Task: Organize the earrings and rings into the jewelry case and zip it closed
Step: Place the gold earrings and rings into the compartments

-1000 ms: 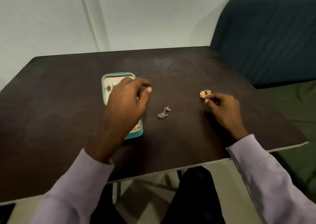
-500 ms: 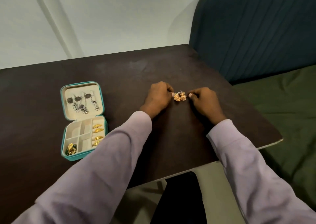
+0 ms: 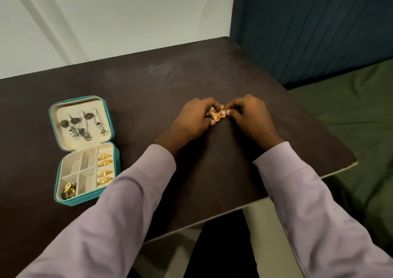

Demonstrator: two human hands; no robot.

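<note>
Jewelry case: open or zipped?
Open. The jewelry case lies flat with its lid folded back, silver earrings hung inside it and gold rings showing in the base.

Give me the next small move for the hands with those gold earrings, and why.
Probably lift the gold earrings, pinched by the left hand and right hand, over to the open jewelry case. Its compartments near the gold rings look free.

gold earrings [image 3: 219, 114]: two domed drops, pinched between both hands, mid-bench
jewelry case [image 3: 63, 194]: teal, open flat, near left edge
silver earrings [image 3: 81, 124]: hung in lid
gold rings [image 3: 105, 168]: four, right slot
</note>
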